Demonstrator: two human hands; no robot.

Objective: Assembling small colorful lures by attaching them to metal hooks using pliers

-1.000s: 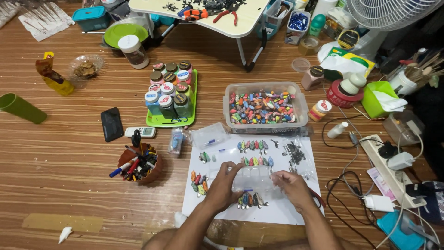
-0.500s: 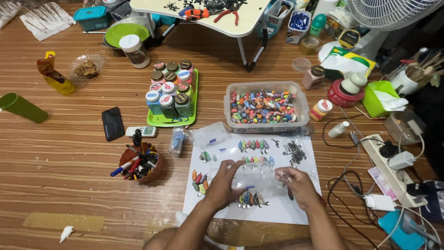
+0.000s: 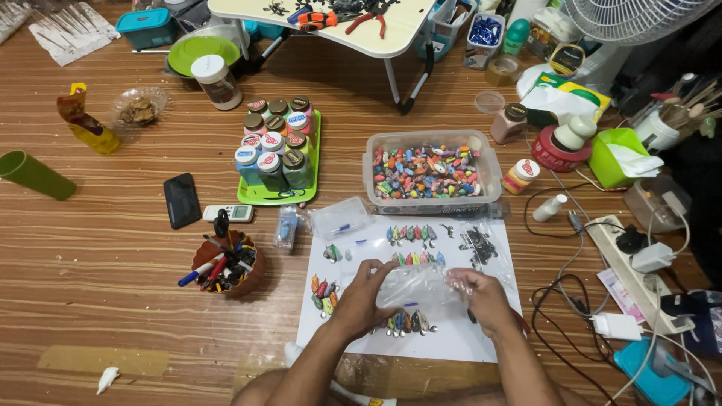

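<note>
My left hand (image 3: 362,299) and my right hand (image 3: 483,299) both grip a small clear plastic bag (image 3: 418,286), held just above a white sheet (image 3: 451,342) on the wooden floor. Rows of small painted fish-shaped lures (image 3: 410,234) lie on the sheet, with more (image 3: 323,293) to the left of my left hand and some (image 3: 406,323) under the bag. A cluster of dark metal hooks (image 3: 478,244) lies at the sheet's upper right. Beyond the sheet stands a clear plastic tub (image 3: 481,197) full of colourful lures.
A green tray (image 3: 259,198) holds several paint jars. A brown cup of pens (image 3: 226,263), a black phone (image 3: 181,200) and a remote (image 3: 231,213) lie left. A power strip (image 3: 639,271) and cables are right. A small folding table (image 3: 361,30) stands beyond.
My hands have lifted the clear bag slightly and moved it between them; my right hand has shifted right along the bag's edge.
</note>
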